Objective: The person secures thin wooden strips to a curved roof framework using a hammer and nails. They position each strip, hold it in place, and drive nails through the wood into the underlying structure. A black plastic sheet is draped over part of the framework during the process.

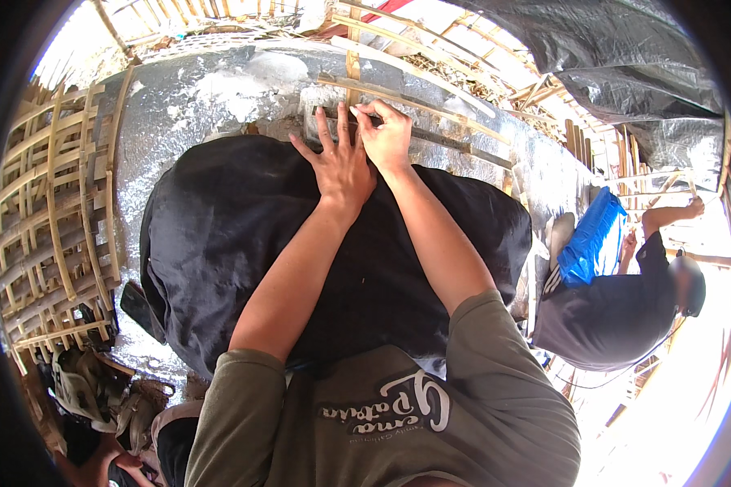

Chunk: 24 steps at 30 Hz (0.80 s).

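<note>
My left hand (341, 166) lies with its fingers spread, pressing down where bamboo strips cross beyond my lap. Close beside it, my right hand (386, 134) is closed in a pinch at the upright bamboo strip (352, 65); what the fingertips hold is too small to make out. A pale bamboo slat (414, 101) runs right from near the hands. Below it lies a darker slat (463, 146), partly hidden by my right hand. Black cloth (244, 219) covers my lap under both forearms.
A woven bamboo lattice (57, 211) stands at the left. At the right a person in dark clothes (609, 316) works beside a blue plastic bundle (593, 235). Grey floor (187, 89) with white patches surrounds my lap. Another person's hand (130, 464) shows at the lower left.
</note>
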Each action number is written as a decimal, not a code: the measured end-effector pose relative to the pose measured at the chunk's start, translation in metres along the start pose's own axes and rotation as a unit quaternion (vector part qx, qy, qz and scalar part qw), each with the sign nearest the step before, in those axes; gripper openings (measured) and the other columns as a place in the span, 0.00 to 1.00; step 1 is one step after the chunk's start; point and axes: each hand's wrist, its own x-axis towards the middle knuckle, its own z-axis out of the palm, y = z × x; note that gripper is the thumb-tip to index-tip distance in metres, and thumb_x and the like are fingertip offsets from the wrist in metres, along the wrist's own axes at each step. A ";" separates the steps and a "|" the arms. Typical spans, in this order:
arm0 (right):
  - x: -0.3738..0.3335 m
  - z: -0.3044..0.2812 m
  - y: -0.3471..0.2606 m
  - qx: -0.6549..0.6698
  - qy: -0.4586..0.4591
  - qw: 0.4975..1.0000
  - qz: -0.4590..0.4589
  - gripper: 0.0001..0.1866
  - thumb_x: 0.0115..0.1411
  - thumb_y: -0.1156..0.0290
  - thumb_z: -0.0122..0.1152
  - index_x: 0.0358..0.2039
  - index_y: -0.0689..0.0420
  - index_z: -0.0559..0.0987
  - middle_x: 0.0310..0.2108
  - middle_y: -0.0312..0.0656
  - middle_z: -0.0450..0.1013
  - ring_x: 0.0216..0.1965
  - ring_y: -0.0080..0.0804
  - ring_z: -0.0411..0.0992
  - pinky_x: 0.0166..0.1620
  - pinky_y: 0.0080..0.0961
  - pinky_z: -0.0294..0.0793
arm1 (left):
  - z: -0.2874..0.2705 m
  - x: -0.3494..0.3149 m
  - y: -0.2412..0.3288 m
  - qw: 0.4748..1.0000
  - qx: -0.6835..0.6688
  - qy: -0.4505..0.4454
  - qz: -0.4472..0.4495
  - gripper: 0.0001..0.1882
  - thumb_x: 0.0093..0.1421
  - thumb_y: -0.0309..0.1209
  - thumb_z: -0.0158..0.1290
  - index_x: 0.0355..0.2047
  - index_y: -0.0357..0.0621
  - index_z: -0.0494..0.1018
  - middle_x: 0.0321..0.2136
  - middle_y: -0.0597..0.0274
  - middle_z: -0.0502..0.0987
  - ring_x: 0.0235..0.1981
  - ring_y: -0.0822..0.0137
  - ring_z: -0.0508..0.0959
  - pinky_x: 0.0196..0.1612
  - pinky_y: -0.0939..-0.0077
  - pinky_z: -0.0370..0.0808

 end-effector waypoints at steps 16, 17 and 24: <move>0.000 0.000 0.004 -0.010 0.002 1.000 -0.023 0.04 0.58 0.78 0.70 0.30 0.64 0.83 0.30 0.45 0.83 0.30 0.26 0.82 0.30 0.24 0.81 | -0.001 0.000 0.000 1.000 -0.008 -0.009 0.002 0.40 0.66 0.45 0.46 0.76 0.56 0.48 0.77 0.59 0.39 0.76 0.40 0.39 0.64 0.11 0.39; 0.000 0.000 0.004 -0.014 0.001 1.000 -0.027 0.03 0.58 0.79 0.70 0.30 0.64 0.83 0.30 0.45 0.83 0.31 0.25 0.82 0.30 0.24 0.81 | -0.002 0.000 0.000 1.000 -0.010 -0.009 0.002 0.40 0.66 0.44 0.46 0.76 0.56 0.48 0.77 0.59 0.38 0.76 0.40 0.39 0.64 0.11 0.39; -0.001 0.001 0.010 0.007 -0.007 1.000 -0.028 0.02 0.58 0.81 0.68 0.31 0.64 0.83 0.33 0.46 0.83 0.32 0.28 0.83 0.31 0.23 0.83 | 0.000 0.000 0.001 1.000 -0.002 -0.002 0.005 0.41 0.65 0.43 0.46 0.76 0.52 0.47 0.78 0.59 0.38 0.76 0.39 0.38 0.64 0.11 0.39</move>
